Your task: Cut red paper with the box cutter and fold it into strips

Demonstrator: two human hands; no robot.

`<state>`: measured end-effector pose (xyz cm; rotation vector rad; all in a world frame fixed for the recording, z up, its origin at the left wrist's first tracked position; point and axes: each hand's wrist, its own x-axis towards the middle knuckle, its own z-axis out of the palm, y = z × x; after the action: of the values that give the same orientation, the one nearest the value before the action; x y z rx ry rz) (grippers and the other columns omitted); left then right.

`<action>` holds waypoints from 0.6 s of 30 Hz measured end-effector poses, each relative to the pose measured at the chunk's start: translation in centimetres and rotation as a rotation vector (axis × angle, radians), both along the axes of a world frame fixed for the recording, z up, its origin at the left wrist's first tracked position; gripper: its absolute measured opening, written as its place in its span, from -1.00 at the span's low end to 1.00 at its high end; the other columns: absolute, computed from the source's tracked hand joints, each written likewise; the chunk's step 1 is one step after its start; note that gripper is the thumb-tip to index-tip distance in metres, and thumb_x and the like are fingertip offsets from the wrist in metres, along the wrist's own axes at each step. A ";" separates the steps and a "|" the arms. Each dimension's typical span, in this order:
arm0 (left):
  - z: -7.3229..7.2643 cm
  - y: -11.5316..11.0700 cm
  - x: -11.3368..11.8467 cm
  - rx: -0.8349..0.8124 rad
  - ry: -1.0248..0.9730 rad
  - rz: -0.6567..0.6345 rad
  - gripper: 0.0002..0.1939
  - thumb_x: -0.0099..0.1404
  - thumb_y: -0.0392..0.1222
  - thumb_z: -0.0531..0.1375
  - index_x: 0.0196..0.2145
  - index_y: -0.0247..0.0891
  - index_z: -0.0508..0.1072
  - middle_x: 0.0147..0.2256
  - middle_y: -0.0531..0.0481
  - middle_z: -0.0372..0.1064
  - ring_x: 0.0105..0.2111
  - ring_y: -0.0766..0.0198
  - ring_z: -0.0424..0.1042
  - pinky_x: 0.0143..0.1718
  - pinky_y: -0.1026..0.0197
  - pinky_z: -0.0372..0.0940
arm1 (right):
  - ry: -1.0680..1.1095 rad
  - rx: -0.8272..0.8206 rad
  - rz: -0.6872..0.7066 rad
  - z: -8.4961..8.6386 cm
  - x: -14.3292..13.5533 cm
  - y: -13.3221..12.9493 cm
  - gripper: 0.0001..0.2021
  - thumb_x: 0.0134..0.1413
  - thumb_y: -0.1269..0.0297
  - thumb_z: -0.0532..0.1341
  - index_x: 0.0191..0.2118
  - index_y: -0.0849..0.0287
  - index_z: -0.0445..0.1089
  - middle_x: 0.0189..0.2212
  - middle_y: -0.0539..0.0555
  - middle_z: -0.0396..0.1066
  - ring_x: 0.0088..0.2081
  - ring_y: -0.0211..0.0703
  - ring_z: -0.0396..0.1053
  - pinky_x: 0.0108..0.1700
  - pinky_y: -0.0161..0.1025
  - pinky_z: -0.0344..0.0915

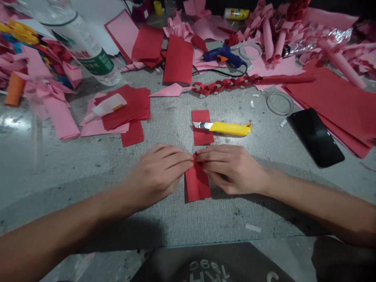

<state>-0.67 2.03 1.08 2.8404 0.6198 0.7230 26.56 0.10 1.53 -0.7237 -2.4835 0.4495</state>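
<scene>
A small red paper piece with a lengthwise crease lies on the grey table in front of me. My left hand pinches its upper left edge with the fingertips. On the other side, my right hand has its fingers closed on the upper right part of the same paper. The fingertips nearly meet and hide the paper's top end. Just beyond my hands, a yellow utility knife with its blade out lies partly across another red paper piece.
A phone lies right, near large red sheets. A paper chain and a blue glue gun lie beyond the knife. Left are stacked red papers, a glue bottle and a water bottle. Pink scraps crowd the back.
</scene>
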 end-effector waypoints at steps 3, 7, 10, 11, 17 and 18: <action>0.1 0.1 0.1 -0.001 -0.015 0.012 -0.74 0.46 -0.44 0.20 0.00 -0.24 0.59 -0.03 -0.10 0.69 -0.01 0.06 0.62 0.01 -0.01 0.40 | -0.001 -0.018 -0.015 0.0 0.0 0.0 -0.76 0.33 0.50 0.18 -0.10 0.19 0.61 0.08 0.22 0.68 0.14 0.05 0.64 0.24 0.06 0.60; 0.3 0.2 0.2 0.017 0.013 0.015 -0.78 0.47 -0.42 0.20 -0.04 -0.25 0.60 -0.04 -0.08 0.69 -0.03 0.06 0.62 -0.02 0.00 0.41 | -0.037 -0.006 -0.022 0.0 0.0 0.0 -0.77 0.35 0.49 0.19 -0.09 0.21 0.61 0.12 0.23 0.66 0.18 0.10 0.60 0.28 0.13 0.57; 0.4 0.4 0.2 0.027 0.028 -0.001 -0.82 0.48 -0.41 0.22 -0.05 -0.28 0.59 -0.03 -0.08 0.69 -0.02 0.05 0.62 -0.02 0.00 0.41 | -0.043 0.011 -0.019 0.0 0.0 0.0 -0.79 0.37 0.47 0.18 -0.11 0.21 0.59 0.09 0.23 0.66 0.14 0.09 0.61 0.24 0.10 0.59; 0.4 0.4 0.3 0.030 0.028 -0.004 -0.83 0.48 -0.42 0.23 -0.06 -0.29 0.59 -0.03 -0.08 0.69 -0.02 0.05 0.61 -0.02 0.00 0.41 | -0.041 0.010 -0.016 0.0 0.0 0.1 -0.79 0.38 0.48 0.17 -0.13 0.22 0.58 0.07 0.24 0.66 0.13 0.09 0.61 0.22 0.09 0.59; 0.6 0.4 0.3 0.065 0.057 -0.014 -0.83 0.49 -0.41 0.22 -0.07 -0.30 0.60 -0.04 -0.07 0.69 -0.03 0.06 0.60 -0.03 0.01 0.40 | -0.050 -0.013 -0.030 -0.1 0.1 0.1 -0.79 0.40 0.48 0.14 -0.15 0.20 0.55 0.02 0.23 0.65 0.07 0.09 0.62 0.11 0.07 0.62; 0.6 0.4 0.3 0.068 0.061 -0.013 -0.83 0.49 -0.41 0.22 -0.06 -0.29 0.60 -0.03 -0.06 0.69 -0.02 0.06 0.60 -0.02 0.01 0.40 | -0.053 -0.013 -0.034 -0.1 0.1 0.0 -0.79 0.40 0.48 0.15 -0.15 0.19 0.55 0.01 0.23 0.64 0.06 0.08 0.62 0.10 0.06 0.62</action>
<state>-0.35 2.44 1.65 2.9357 0.5960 0.6703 26.63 0.15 1.47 -0.7907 -2.5158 0.4393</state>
